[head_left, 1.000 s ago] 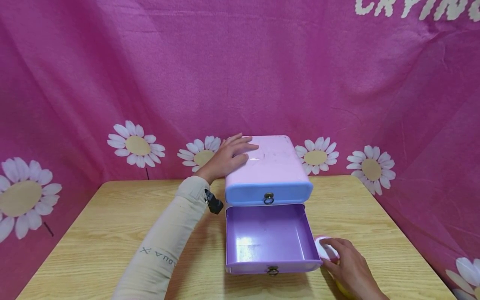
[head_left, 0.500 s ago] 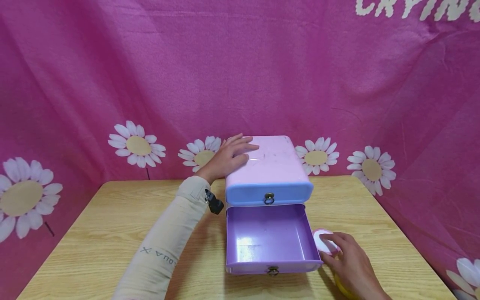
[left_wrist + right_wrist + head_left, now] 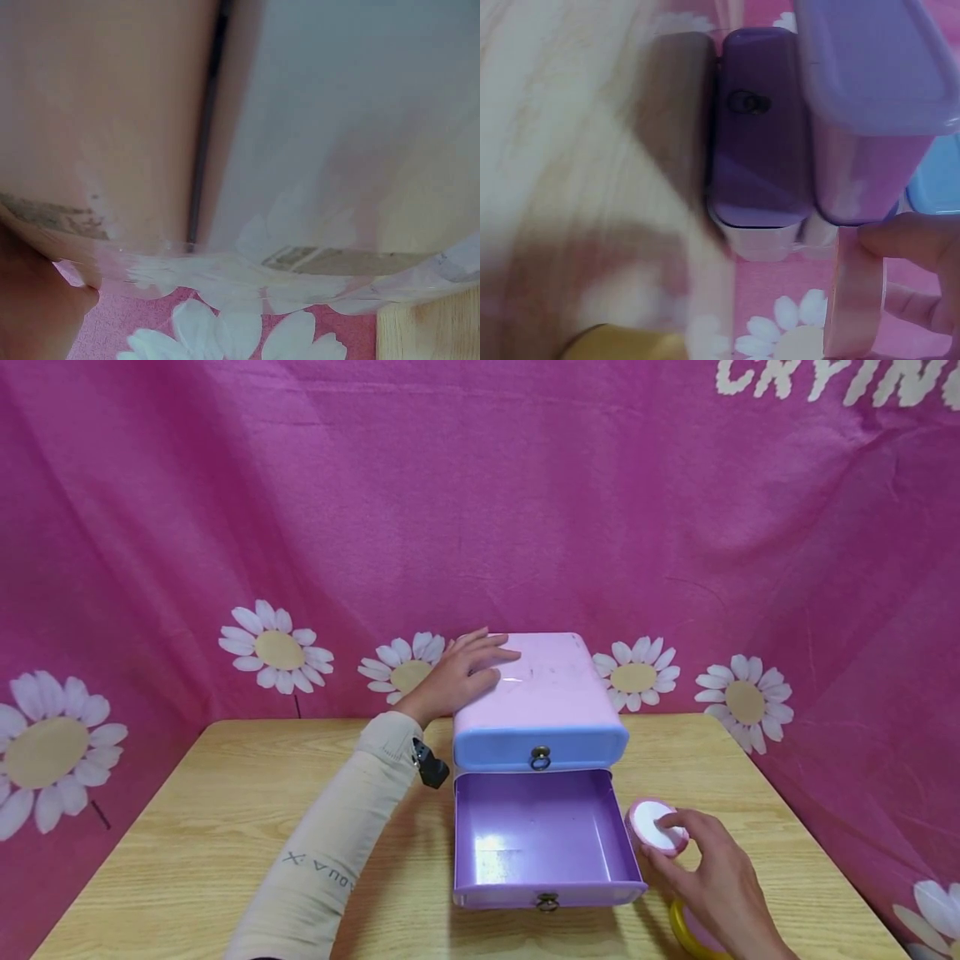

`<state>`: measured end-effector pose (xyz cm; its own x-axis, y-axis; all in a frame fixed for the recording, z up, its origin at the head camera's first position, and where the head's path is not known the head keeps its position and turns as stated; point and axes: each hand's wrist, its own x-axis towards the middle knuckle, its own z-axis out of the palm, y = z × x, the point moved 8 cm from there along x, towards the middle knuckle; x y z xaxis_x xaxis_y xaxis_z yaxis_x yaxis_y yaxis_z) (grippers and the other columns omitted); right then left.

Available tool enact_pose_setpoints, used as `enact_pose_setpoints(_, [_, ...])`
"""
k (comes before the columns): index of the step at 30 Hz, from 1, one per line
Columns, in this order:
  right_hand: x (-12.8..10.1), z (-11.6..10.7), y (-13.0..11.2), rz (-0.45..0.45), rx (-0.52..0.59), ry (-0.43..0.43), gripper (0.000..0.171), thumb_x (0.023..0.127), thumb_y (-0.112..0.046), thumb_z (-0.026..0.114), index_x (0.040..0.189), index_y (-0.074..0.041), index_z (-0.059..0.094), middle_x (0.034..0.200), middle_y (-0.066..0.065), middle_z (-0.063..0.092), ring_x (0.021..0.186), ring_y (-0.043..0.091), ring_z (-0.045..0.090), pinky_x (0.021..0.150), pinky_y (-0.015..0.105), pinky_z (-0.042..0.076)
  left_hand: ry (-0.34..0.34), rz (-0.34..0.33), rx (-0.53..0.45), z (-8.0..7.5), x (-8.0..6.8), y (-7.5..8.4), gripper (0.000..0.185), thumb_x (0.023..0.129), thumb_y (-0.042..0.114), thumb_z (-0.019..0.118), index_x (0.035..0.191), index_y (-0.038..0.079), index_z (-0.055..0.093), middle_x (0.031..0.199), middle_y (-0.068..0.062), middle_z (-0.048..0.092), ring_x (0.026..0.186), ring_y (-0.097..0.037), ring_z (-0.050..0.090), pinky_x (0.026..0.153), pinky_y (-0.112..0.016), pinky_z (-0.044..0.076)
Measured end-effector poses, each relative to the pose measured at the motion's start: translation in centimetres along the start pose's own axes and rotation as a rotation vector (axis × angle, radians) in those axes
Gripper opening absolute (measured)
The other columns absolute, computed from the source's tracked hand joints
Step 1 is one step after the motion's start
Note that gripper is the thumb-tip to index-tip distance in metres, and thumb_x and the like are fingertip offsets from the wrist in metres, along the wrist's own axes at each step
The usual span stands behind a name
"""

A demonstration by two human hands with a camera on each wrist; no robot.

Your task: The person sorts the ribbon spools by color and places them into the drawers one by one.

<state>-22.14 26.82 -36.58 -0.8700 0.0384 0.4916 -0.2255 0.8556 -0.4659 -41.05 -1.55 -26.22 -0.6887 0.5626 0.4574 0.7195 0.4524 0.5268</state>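
A small drawer unit with a pink top [image 3: 555, 681] stands on the table. Its blue top drawer [image 3: 495, 748] is closed, and the purple drawer [image 3: 540, 831] below is pulled out with nothing inside. My left hand [image 3: 457, 677] rests with spread fingers on the unit's top left side. Beside the open drawer, my right hand [image 3: 716, 868] pinches a small round pink thing with a white face [image 3: 651, 827]; its pink side [image 3: 856, 300] shows in the right wrist view. The left wrist view is blurred.
A closed dark purple drawer [image 3: 761, 157] with a ring pull sits lowest in the unit. A round yellow-rimmed thing [image 3: 684, 933] lies partly under my right hand on the wooden table [image 3: 300, 777]. A pink daisy cloth [image 3: 525, 510] hangs behind.
My right hand has tilted and raised the round pink-and-white thing slightly away from the viewer, uncovering more of the yellow-rimmed thing. My left hand has stayed on the unit.
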Motion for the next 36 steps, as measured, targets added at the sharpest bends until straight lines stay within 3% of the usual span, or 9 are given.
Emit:
enact_pose_setpoints(8, [0.4,-1.9,-1.4,0.011,0.012,0.048,0.037,0.074,-0.024,0.084,0.104,-0.016,0.064,0.115,0.010,0.061,0.098,0.022,0.054,0.077,0.036,0.040,-0.001,-0.005,0.012,0.1,0.0,-0.2,0.042,0.094,0.027,0.047,0.132,0.017,0.061,0.151,-0.004,0.041,0.146,-0.026,0.017,0.113,-0.060,0.003])
enact_pose_setpoints(16, [0.5,-3.2,-2.9,-0.067,0.064,0.130,0.039,0.070,-0.020,0.087,0.102,-0.020,0.065,0.113,0.002,0.062,0.098,0.009,0.049,0.078,0.021,0.036,0.001,-0.001,0.027,0.1,0.0,-0.2,0.042,0.094,0.027,0.046,0.132,0.018,0.061,0.151,-0.003,0.041,0.146,-0.026,0.017,0.113,-0.061,0.003])
enact_pose_setpoints(21, [0.6,-3.1,-4.0,-0.096,0.091,0.116,0.039,0.070,-0.019,0.086,0.103,-0.019,0.065,0.117,0.001,0.062,0.102,0.009,0.050,0.082,0.016,0.034,-0.002,-0.009,0.024,0.1,-0.1,-0.2,0.042,0.094,0.027,0.046,0.132,0.018,0.061,0.151,-0.003,0.040,0.146,-0.025,0.017,0.113,-0.061,0.002])
enact_pose_setpoints(26, [0.9,-2.7,-5.0,-0.118,0.099,0.081,0.038,0.072,-0.022,0.086,0.103,-0.021,0.065,0.121,0.001,0.061,0.108,0.017,0.052,0.085,0.018,0.035,0.000,-0.012,0.019,0.0,-0.1,-0.2,0.042,0.094,0.027,0.046,0.132,0.018,0.061,0.151,-0.003,0.040,0.146,-0.024,0.017,0.113,-0.061,0.002])
enact_pose_setpoints(32, [1.1,-2.0,-6.3,-0.187,0.125,0.073,0.037,0.070,-0.019,0.087,0.100,-0.020,0.066,0.119,0.001,0.061,0.106,0.018,0.055,0.088,0.009,0.032,-0.002,-0.012,0.023,0.1,0.0,-0.2,0.042,0.095,0.028,0.046,0.133,0.019,0.061,0.151,-0.003,0.040,0.146,-0.023,0.016,0.113,-0.060,0.002])
enact_pose_setpoints(36, [1.2,-1.4,-6.9,-0.195,0.121,0.049,0.035,0.071,-0.021,0.086,0.100,-0.019,0.066,0.120,0.000,0.061,0.106,0.018,0.056,0.088,0.011,0.034,0.001,-0.004,0.020,0.1,0.0,-0.2,0.041,0.094,0.026,0.047,0.132,0.017,0.061,0.151,-0.004,0.041,0.146,-0.025,0.017,0.113,-0.061,0.003])
